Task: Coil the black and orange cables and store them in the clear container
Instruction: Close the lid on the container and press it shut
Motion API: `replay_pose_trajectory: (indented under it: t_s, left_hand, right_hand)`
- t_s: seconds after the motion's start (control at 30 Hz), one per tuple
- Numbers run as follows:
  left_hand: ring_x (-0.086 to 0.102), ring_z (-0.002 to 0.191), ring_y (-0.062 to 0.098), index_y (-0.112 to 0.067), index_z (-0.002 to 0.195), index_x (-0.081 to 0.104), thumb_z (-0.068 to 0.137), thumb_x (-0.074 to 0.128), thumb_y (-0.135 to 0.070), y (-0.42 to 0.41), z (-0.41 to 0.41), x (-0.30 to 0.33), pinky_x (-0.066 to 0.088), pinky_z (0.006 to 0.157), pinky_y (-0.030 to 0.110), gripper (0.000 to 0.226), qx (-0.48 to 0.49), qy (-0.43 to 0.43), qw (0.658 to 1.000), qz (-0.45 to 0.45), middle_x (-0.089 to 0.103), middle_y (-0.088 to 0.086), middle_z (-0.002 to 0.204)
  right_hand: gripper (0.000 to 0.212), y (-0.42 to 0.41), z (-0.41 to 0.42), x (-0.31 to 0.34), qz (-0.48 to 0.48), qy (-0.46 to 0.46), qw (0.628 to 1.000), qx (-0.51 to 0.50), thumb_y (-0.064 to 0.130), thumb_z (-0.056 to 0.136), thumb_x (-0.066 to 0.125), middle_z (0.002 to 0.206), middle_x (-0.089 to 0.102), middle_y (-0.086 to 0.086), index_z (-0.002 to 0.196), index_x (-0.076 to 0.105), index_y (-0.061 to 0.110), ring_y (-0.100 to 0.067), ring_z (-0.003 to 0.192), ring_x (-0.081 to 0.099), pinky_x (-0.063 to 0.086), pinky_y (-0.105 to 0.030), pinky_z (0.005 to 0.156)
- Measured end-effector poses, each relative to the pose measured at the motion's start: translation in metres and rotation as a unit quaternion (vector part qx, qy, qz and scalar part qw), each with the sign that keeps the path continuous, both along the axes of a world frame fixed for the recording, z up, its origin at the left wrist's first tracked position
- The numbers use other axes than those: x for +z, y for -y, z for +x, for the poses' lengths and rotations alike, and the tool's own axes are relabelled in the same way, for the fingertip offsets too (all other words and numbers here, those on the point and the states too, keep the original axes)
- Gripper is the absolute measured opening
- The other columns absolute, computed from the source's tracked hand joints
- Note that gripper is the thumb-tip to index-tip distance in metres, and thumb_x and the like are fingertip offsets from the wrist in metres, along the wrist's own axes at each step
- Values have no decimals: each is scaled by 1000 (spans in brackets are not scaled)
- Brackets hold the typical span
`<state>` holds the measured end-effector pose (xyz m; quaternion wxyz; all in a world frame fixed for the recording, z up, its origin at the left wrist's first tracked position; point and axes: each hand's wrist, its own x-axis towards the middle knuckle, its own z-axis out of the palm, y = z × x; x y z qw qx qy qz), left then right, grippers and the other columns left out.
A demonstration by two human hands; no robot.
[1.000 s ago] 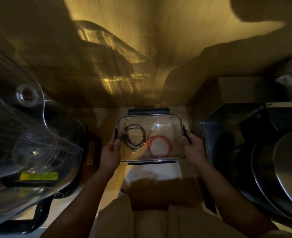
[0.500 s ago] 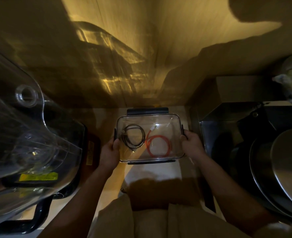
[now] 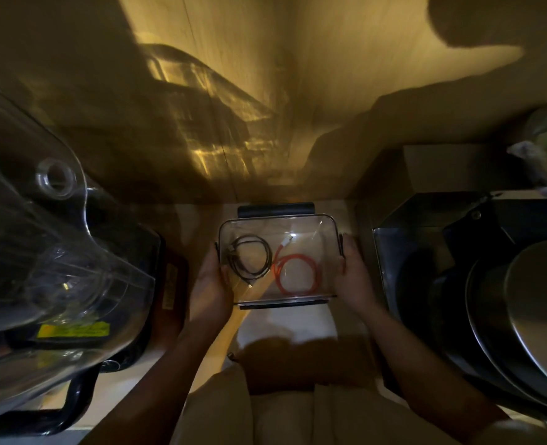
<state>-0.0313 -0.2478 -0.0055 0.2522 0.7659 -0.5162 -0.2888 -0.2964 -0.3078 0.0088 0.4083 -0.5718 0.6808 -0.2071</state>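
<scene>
Inside, the clear container point(image 3: 326, 232) holds two coiled cables: one black cable point(image 3: 250, 262) on its left, one orange cable point(image 3: 297, 275) on its right, just beside each other. Both hands grip it, the left hand point(image 3: 212, 284) curled round its left side, the right hand point(image 3: 353, 273) on its right side.

Black cable point(image 3: 249, 258), orange cable point(image 3: 297, 277), clear container point(image 3: 326, 226), yellow label point(image 3: 73, 330).

Clear container point(image 3: 325, 228) – coiled black cable point(image 3: 250, 261) left, orange cable point(image 3: 297, 277) right.
</scene>
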Motion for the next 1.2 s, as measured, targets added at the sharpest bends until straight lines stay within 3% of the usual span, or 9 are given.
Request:
replay_pose_trajectory:
  t_s: [0.07, 0.17, 0.23, 0.3, 0.47, 0.63, 1.07, 1.2]
  left_hand:
    - [17, 148, 20, -30, 156, 15, 102, 39, -38, -6, -4, 0, 23, 116, 39, 60, -75, 72, 994, -23, 20, 4, 163]
    - [-10, 152, 17, -34, 155, 12, 97, 32, -59, -14, -10, 2, -6, 119, 47, 66, -206, 130, 969, -32, -1, -3, 166]
    - [-17, 150, 15, -39, 154, 5, 93, 32, -70, -16, -13, 1, -13, 118, 50, 74, -239, 136, 961, -16, -9, -6, 165]
    - [-21, 149, 16, -41, 154, -2, 88, 36, -76, -15, -12, 2, -12, 117, 50, 83, -248, 140, 959, 4, -15, -7, 164]
    - [-25, 148, 19, -39, 153, -9, 77, 43, -85, -17, -10, 4, -7, 119, 53, 103, -264, 166, 950, 28, -20, -5, 163]
    - [-30, 146, 20, -34, 153, -14, 77, 38, -85, -16, -15, 8, -6, 120, 54, 106, -268, 208, 939, 57, -26, -3, 161]
    - [-29, 146, 29, -28, 151, -23, 83, 29, -79, -18, -24, 8, -10, 119, 54, 99, -266, 282, 918, 80, -26, 3, 161]
    - [-26, 146, 34, -25, 151, -21, 88, 46, -65, -18, -29, 5, -4, 117, 63, 100, -254, 273, 924, 86, -26, 7, 160]
  right_hand:
    - [74, -5, 2, -2, -40, -37, 998, 43, 7, 95, 54, 166, 8, -1, 157, 16, 16, -21, 153, 9, 19, -34, 121]
    - [76, -15, 4, -4, -67, -90, 980, 164, 51, 97, 47, 166, -11, 8, 157, 3, 35, -17, 151, -19, 2, -42, 121]
    - [92, -20, 3, -7, -65, -119, 966, 222, 74, 84, 44, 163, -21, 13, 155, -3, 39, -16, 146, -32, -7, -41, 117]
    - [106, -21, 1, -7, -51, -131, 961, 239, 78, 75, 51, 160, -29, 16, 155, -7, 40, -16, 143, -38, -8, -43, 115]
    - [128, -20, -2, -5, -36, -155, 952, 263, 78, 61, 65, 157, -35, 15, 154, -13, 38, -17, 141, -42, -9, -46, 116]
    - [135, -24, 1, -6, -52, -201, 944, 258, 82, 55, 63, 160, -32, 9, 154, -15, 35, -21, 144, -37, -7, -46, 118]
    - [129, -32, 9, -12, -81, -342, 894, 279, 85, 68, 51, 163, -18, -16, 153, -20, 19, -41, 149, -17, -3, -53, 119]
    - [125, -32, 10, -11, -86, -346, 891, 280, 79, 72, 55, 163, -16, -18, 153, -20, 19, -41, 149, -18, -6, -53, 119]
